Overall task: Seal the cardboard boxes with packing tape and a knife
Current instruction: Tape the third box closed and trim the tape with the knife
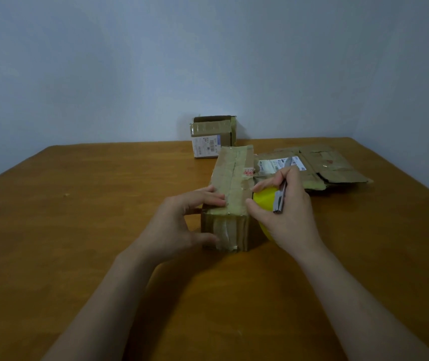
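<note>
**A:** Where is the box being worked on?

**B:** The long, narrow brown cardboard box lies mid-table, straight ahead of the person. Its long axis runs away from them toward the wall, and the far end leans a little to the right. Worn tape already covers the top seam and the near end face.

**A:** And the hands?

**B:** The left hand sits at the near-left corner. Its fingers lie fairly straight across the top and press down, with the thumb low against the near end face. It looks like steadying, not clutching. The right hand is full: it is curled round a yellow roll of packing tape, just beside the box's near right edge. A slim grey knife is pinched along the fingers above the roll. I cannot tell whether the blade is out, and I see no free tape end.

**A:** So which way must the tape go?

**B:** I'd say along the seam, from the near end outward. The roll sits to the right of that line, so the right hand has to come left over the top first. The left hand is nearer the seam and well placed to pin the tape's start.

**A:** Anything else around?

**B:** A flattened brown cardboard box lies just beyond the right hand. A small labelled cardboard box stands by the wall, well apart. Everything rests on an orange-brown wooden table.
</note>
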